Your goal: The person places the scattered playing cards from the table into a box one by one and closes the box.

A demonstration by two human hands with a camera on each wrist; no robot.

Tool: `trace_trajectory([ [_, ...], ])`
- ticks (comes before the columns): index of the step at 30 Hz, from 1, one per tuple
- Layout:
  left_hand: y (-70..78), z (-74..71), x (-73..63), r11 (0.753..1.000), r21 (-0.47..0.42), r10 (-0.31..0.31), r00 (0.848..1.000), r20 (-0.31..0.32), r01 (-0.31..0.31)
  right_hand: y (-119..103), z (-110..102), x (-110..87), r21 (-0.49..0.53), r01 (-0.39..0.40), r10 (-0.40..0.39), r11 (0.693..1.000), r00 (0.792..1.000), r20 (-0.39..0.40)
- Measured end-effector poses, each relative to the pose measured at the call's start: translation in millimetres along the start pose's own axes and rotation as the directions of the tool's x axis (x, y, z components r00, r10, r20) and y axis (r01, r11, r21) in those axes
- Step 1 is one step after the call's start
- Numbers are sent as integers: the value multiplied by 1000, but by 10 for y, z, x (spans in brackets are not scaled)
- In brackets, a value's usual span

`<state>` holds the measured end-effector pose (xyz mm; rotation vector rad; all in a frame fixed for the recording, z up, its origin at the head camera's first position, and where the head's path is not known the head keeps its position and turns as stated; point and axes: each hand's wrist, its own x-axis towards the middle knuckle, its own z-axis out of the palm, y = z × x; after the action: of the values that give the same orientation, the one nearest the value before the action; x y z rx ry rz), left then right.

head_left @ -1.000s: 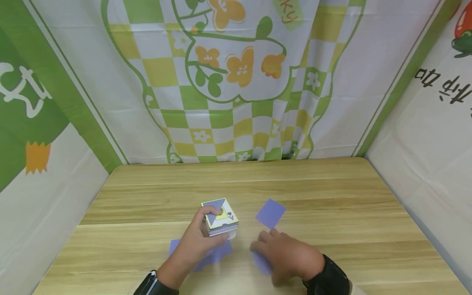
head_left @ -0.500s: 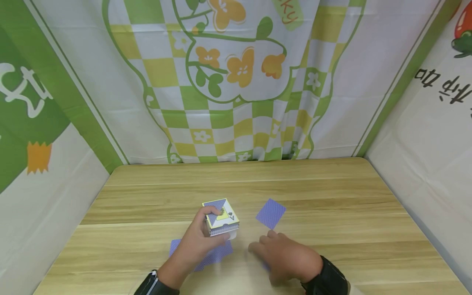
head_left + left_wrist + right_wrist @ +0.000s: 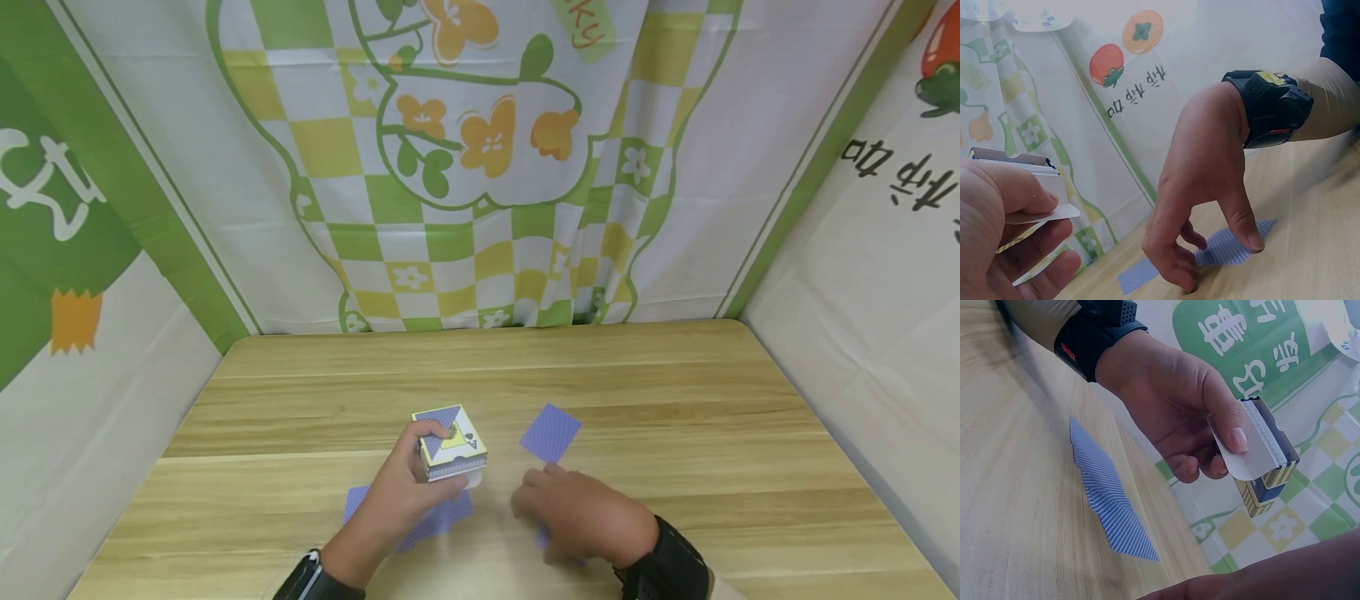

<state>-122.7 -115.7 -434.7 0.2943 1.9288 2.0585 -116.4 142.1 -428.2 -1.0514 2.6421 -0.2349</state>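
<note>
Several blue cards (image 3: 550,434), perhaps finely checked; one yellow-edged box (image 3: 461,451).

Card box (image 3: 454,447) sat in left hand (image 3: 405,487), flap (image 3: 1244,464) open; blue-patterned cards (image 3: 551,433) lay under and beside right hand (image 3: 585,514).

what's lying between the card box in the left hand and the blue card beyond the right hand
Only bare tabletop shows between the card box and that blue card, in the head view.
</note>
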Motion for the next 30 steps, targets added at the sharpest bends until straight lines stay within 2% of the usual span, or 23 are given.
trace_trajectory([
  [12,-6,1,5,1000,8,-8,1000,1,8,37,1,8,14,-16,16,1000,1000,15],
  [20,-32,-16,12,1000,7,-18,1000,-1,18,163,-57,-42,22,-50,50,998,999,16],
  [30,-24,-4,1,999,20,-32,999,-20,33,159,-29,-24,29,-103,103,994,995,14],
])
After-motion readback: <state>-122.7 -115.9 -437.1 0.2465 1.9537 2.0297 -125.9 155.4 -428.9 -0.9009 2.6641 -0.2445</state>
